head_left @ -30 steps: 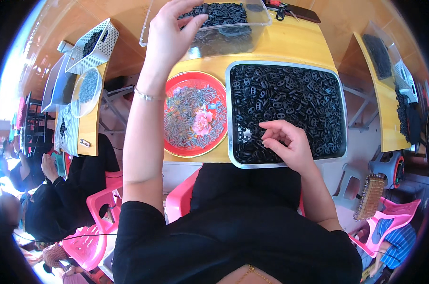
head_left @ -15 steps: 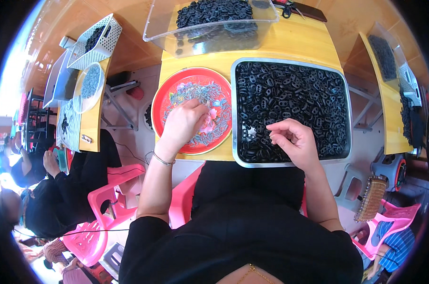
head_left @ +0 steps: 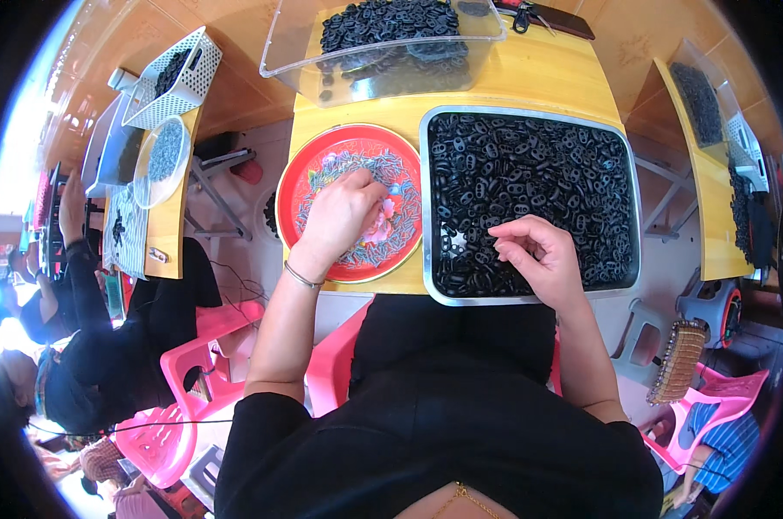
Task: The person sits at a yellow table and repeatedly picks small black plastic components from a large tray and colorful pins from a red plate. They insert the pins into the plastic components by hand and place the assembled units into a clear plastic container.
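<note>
Fingers of the left hand [head_left: 339, 216] pinch into small pieces on the red plate [head_left: 300, 177]; the right hand [head_left: 538, 259], curled, rests in the metal tray [head_left: 530, 298] near the yellow table's front edge

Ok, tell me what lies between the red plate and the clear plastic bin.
In the head view, only a bare strip of yellow tabletop separates the red plate from the clear plastic bin.
</note>
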Demonstrator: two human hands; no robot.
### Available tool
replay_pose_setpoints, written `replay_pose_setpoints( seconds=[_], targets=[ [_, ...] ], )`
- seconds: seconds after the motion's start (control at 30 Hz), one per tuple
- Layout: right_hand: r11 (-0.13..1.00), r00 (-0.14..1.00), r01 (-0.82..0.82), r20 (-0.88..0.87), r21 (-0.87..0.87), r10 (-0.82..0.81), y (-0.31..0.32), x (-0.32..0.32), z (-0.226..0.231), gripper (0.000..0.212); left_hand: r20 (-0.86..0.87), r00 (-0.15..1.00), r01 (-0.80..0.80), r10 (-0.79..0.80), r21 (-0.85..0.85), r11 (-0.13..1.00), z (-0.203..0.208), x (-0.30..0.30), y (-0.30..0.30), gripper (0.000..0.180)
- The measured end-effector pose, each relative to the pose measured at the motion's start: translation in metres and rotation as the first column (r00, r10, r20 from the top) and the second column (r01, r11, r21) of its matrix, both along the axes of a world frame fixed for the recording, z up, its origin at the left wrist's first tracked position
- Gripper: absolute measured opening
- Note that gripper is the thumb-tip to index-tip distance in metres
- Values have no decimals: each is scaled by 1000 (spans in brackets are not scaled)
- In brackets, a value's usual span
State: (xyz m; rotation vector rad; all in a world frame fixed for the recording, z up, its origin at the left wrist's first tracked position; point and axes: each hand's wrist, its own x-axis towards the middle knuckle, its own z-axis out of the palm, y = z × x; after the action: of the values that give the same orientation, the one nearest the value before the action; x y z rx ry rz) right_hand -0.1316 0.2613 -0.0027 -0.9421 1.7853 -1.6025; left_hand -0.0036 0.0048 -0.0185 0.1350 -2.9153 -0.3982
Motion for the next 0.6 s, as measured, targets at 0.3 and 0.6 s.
replay_pose_setpoints(
  seconds=[0.3, 0.6],
  targets=[
    [998, 998, -68, -17, -3, 68, -3, 2, 4, 17, 70, 996, -81, 54, 488, 869, 1, 3, -1, 6],
    [987, 985, -152, -80, 47, 156, -66, 19, 23, 15, -87, 961, 84, 264, 996, 25, 5, 19, 30, 11]
  ],
)
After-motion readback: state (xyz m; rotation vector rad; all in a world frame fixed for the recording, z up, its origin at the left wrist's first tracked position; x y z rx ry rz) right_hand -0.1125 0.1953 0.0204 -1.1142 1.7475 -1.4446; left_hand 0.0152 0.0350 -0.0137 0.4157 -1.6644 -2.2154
